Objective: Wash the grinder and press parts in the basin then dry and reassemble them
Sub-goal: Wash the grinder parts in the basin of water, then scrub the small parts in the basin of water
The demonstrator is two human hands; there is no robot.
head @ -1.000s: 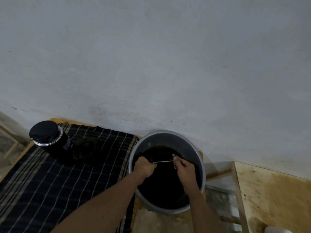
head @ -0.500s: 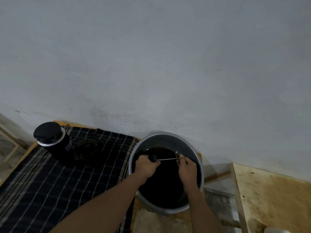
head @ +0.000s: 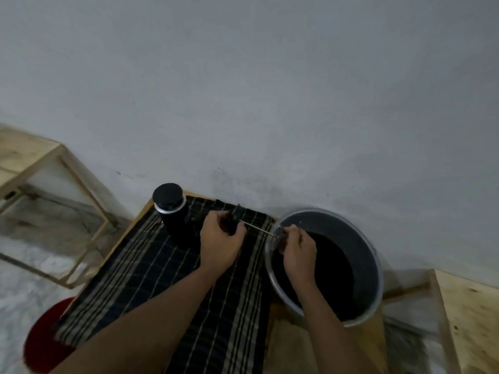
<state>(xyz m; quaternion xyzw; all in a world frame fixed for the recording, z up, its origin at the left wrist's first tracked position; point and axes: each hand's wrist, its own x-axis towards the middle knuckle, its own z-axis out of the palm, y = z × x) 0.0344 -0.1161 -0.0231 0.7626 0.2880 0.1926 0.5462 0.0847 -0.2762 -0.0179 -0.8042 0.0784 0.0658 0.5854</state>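
I hold the press plunger across the gap between cloth and basin. My left hand (head: 220, 242) grips its black lid end (head: 234, 221) above the checked cloth (head: 151, 279). A thin metal rod (head: 256, 227) runs right to the round mesh filter (head: 276, 237), which my right hand (head: 298, 251) pinches at the near left rim of the grey basin (head: 374, 268). The basin holds dark water. A black cylinder with a dark lid (head: 172, 211) stands upright on the cloth's far edge, just left of my left hand.
The cloth covers a low wooden table against a grey wall. A bare wooden frame stand (head: 40, 168) is at the left, another wooden surface (head: 469, 314) at the right. A red round object (head: 46, 336) lies on the floor at lower left.
Both hands have lifted the plunger out of the basin's water and carried it left; the lid end is now over the cloth. The view has swung left.
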